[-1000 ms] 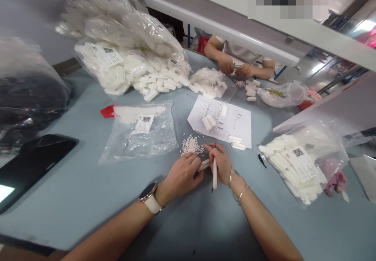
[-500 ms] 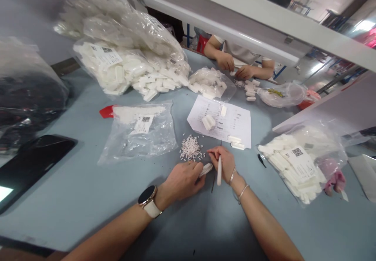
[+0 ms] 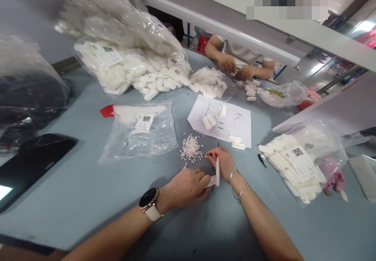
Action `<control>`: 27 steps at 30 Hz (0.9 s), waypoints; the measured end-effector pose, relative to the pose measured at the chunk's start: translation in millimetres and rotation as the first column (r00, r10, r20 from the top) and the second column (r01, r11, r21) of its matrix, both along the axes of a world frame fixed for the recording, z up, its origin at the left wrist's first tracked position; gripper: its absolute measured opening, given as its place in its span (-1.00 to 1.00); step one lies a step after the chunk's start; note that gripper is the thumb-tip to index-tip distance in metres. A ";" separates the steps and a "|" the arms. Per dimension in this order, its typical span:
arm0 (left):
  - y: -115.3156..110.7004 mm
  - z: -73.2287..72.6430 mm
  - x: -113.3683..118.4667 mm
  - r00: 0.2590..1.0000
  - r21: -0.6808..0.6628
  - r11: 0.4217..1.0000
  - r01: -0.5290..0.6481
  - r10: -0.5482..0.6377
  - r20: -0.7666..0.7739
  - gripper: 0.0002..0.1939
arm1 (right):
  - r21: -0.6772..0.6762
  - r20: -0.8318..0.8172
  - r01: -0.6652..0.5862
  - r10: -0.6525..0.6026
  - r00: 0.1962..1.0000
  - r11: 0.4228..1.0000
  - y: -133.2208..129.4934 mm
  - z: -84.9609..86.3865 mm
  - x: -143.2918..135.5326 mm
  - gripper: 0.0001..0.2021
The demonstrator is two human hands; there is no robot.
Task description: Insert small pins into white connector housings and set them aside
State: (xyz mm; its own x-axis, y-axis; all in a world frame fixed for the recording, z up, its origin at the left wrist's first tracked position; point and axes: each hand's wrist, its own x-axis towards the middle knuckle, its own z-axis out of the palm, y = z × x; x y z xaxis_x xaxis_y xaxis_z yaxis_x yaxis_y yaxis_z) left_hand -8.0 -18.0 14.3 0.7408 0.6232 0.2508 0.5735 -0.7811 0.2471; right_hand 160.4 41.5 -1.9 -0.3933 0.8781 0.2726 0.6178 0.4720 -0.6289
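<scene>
My left hand is closed around a narrow white plastic piece, whose end sticks out past the fingertips. A second long white plastic piece is held in my right hand, pointing down from the palm and meeting the first piece or crossing in front of it. The right thumb and index finger are pinched together; anything between them is too small to make out. Just beyond both hands lies a pile of tiny white cylindrical pieces. A thin dark stick shows near the right hand, mostly hidden.
Beyond the pile lies a printed sheet with several white plastic pieces. A clear labelled bag is at left, a filled bag at right. Large bags stand at the back. Across the table, another person's hands handle similar parts.
My left hand has drawn slightly down and toward me, away from the pile. The right hand has shifted a little left, and the two white pieces now meet or overlap in view.
</scene>
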 end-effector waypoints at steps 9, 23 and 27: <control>3.2 0.6 -2.2 0.998 -0.041 0.999 0.029 -0.026 0.059 -0.88 | 0.011 -0.029 -0.009 0.010 1.000 1.000 -0.8 -1.2 -2.4 -0.71; 3.9 2.8 -1.9 0.995 -0.059 0.998 -0.017 0.022 0.096 -0.86 | -0.197 -0.276 0.099 -0.152 0.949 0.975 -1.9 2.1 1.8 -0.71; 9.8 -4.4 -4.5 0.936 -0.158 0.953 -0.258 0.287 0.205 -0.87 | -0.267 -0.372 0.121 -0.218 0.902 0.956 -2.8 5.1 6.2 -0.68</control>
